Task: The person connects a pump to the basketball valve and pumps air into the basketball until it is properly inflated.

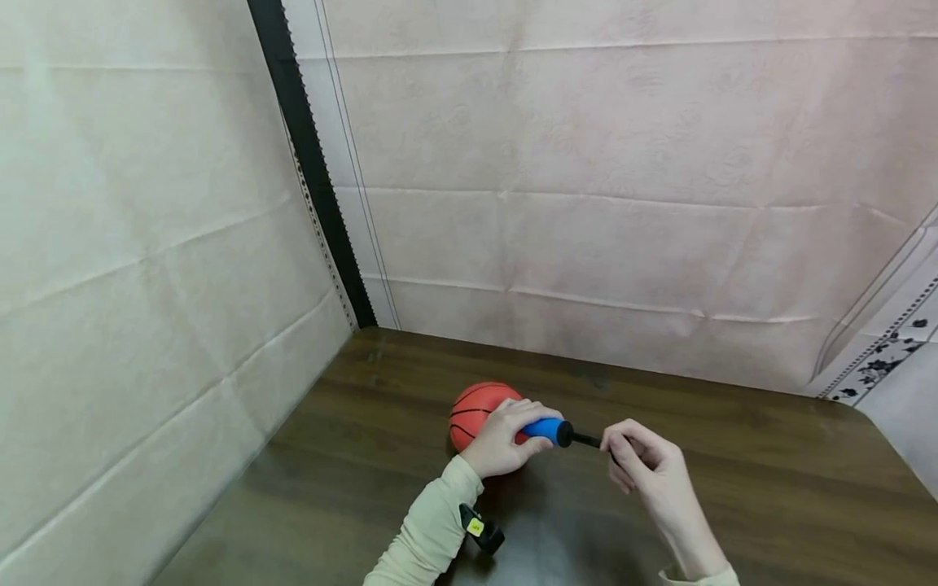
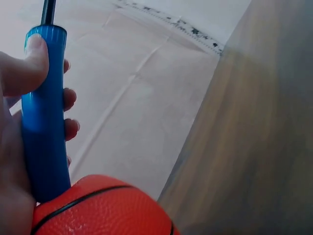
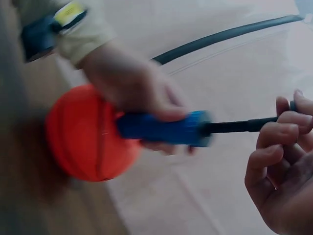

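A small blue hand pump (image 1: pixel 544 430) is gripped by my left hand (image 1: pixel 506 439), fingers and thumb wrapped round its barrel. The barrel's far end meets an orange ball with black lines (image 1: pixel 472 411), which rests on the table. In the left wrist view the thumb lies along the blue barrel (image 2: pixel 46 117), near its ribbed cap, just above the ball (image 2: pixel 107 210). From the cap a black rod (image 3: pixel 239 127) sticks out to the right. My right hand (image 1: pixel 648 464) pinches the outer end of that rod with curled fingers; its handle is mostly hidden by them.
The brown wooden table (image 1: pixel 352 488) is bordered by pale creased cloth walls (image 1: pixel 623 163) at the back and left. A black strip (image 1: pixel 315 163) runs down the corner. A small black device (image 1: pixel 482 527) with a yellow label is strapped to my left wrist.
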Tool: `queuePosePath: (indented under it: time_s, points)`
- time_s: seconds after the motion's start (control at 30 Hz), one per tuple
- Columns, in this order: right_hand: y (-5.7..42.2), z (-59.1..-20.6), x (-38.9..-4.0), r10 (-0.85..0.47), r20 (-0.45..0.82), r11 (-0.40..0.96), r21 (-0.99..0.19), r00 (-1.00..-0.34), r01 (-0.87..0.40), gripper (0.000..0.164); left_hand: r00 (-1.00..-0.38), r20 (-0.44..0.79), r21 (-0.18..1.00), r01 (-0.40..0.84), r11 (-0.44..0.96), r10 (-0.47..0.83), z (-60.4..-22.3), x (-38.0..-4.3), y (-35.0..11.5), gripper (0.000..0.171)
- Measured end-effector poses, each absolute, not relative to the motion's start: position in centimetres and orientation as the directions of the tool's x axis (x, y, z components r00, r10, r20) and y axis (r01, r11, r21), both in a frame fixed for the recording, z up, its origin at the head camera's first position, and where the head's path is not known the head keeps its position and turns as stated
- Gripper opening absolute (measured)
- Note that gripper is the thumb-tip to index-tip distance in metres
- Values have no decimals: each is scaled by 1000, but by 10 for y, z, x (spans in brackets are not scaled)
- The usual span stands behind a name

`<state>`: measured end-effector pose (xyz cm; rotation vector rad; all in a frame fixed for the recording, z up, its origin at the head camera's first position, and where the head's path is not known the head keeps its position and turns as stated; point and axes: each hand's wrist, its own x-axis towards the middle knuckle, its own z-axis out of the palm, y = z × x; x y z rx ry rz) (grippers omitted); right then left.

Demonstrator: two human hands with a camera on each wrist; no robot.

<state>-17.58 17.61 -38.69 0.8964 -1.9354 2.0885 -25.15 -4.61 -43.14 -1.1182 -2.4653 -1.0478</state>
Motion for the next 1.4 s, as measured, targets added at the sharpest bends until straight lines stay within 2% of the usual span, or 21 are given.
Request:
queuePosePath:
  time_s: [0.13, 0.3, 0.47, 0.6, 0.67, 0.83, 0.97, 1.13, 1.23, 1.4]
  points:
    - [160, -402, -184, -253, 442, -82, -896, -860, -436, 18, -648, 489, 458, 760, 460, 584, -433, -250, -43, 33]
    - [149, -407, -186, -241, 356, 107, -915, -903, -389, 20, -609, 520, 415, 793, 446, 598, -432, -252, -47, 32]
    - [156, -390, -175, -236, 320, 217, -903, -917, -371, 20, -617, 507, 510, 778, 368, 602, -430, -253, -53, 35]
    - [168, -372, -160, -204, 345, 134, -917, -916, -375, 24, -681, 475, 588, 717, 374, 558, -429, -252, -57, 35]
    - [173, -366, -155, -205, 385, 77, -910, -900, -407, 19, -705, 460, 609, 693, 386, 539, -428, -253, -58, 35]
    - [177, -368, -158, -218, 503, -32, -860, -836, -509, 11, -717, 443, 611, 681, 404, 539, -428, -254, -52, 36]
    - [169, -381, -169, -207, 492, -42, -868, -846, -494, 11, -690, 470, 568, 714, 410, 551, -430, -254, -46, 35]
    - [160, -400, -180, -229, 403, 117, -892, -886, -436, 14, -629, 507, 440, 777, 450, 590, -433, -254, -39, 34]
    - [159, -405, -183, -282, 377, 196, -877, -882, -438, 14, -589, 536, 372, 808, 457, 605, -434, -255, -42, 33]
    - [164, -395, -176, -315, 336, 268, -866, -888, -423, 14, -563, 550, 400, 826, 397, 617, -432, -255, -48, 35]
